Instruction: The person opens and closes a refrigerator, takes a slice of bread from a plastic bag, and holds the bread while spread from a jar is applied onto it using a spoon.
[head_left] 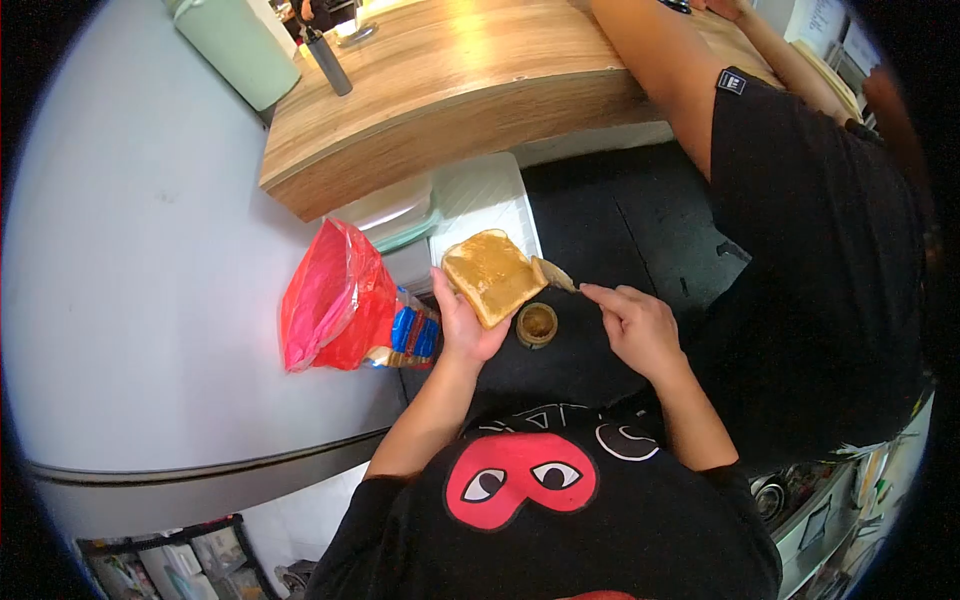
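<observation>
My left hand (470, 327) holds up a slice of bread (493, 277), its fingers beneath and its thumb at the left edge. A light brown spread covers most of the slice. In my right hand (640, 328) is a spreading knife (557, 275), its blade coated with spread and its tip at the bread's right edge. The fingers hide most of its handle. Just below the bread stands an open jar (537, 325) with brown spread inside. Left of my left hand is an open red plastic bread bag (345, 310), with blue and yellow print on its lower part.
A raised wooden counter (450, 90) runs across the back, with a dark grey bottle (328, 62) on it. Below it is a white tray (490, 185) beside clear containers. Another person in a black shirt (810, 250) stands close on the right, one arm over the counter.
</observation>
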